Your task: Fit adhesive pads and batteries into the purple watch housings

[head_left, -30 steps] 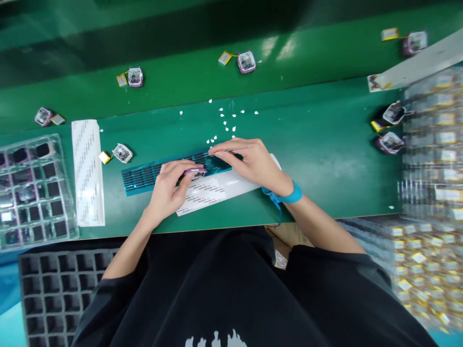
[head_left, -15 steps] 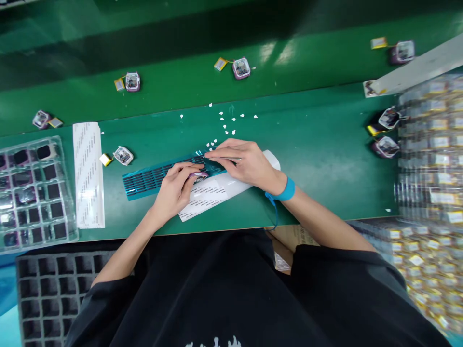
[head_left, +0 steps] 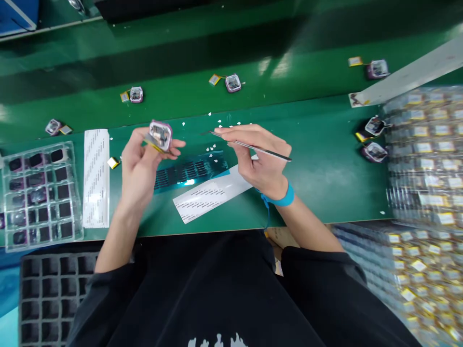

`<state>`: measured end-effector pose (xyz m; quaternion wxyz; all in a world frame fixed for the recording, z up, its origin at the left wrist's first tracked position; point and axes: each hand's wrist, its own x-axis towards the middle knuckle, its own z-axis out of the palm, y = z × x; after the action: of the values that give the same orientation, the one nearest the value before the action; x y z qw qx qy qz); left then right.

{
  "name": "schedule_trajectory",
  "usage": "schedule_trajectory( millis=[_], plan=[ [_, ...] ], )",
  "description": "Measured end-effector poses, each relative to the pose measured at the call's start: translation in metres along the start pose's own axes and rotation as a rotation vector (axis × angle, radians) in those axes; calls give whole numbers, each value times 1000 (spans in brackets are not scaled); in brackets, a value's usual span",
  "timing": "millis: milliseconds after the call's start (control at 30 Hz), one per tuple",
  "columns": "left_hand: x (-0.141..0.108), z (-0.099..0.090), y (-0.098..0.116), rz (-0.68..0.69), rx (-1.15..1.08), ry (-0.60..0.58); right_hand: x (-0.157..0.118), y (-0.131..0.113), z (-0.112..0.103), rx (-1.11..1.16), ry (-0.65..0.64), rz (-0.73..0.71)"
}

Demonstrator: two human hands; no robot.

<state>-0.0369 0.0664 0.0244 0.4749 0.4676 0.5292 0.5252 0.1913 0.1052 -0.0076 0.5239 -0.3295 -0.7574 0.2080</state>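
My left hand [head_left: 139,164] holds a small purple-rimmed device [head_left: 160,135], its open side with inner parts facing up and a yellow-edged battery beside it. Between the fingers of my right hand [head_left: 258,152] are thin metal tweezers [head_left: 265,151], tips pointing left above the green table. A blue wristband [head_left: 284,195] circles my right wrist. Below and between the hands lies a blue film strip with dark slots [head_left: 181,174]. A white sticker sheet [head_left: 202,200] rests partly against it. Small white pieces [head_left: 216,160] are scattered near the tweezers.
On the left are a clear tray [head_left: 78,212] of dark parts and a white printed sheet [head_left: 96,178]. More devices with batteries [head_left: 233,83] sit along the green surface behind. Stacked clear trays [head_left: 427,159] stand at the right, beside a white bar [head_left: 408,79].
My left hand has lifted the device off the film and moved left and up with it. My right hand has risen slightly from the film, tweezers still held. The view has shifted.
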Motion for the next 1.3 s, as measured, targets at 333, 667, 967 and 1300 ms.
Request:
schedule_trajectory(
  millis=[333,667,967,1300],
  plan=[
    [17,9,-37,-284,-254,-43,-24,3,12,-89,-91,-228],
    [6,21,-42,-329,-232,127,-30,0,12,-111,-209,-256],
    [-3,29,-40,-291,-252,127,-31,-1,12,-161,-258,-258],
    [-5,28,-41,-281,-202,100,-35,5,14,-86,-263,-204]
  ],
)
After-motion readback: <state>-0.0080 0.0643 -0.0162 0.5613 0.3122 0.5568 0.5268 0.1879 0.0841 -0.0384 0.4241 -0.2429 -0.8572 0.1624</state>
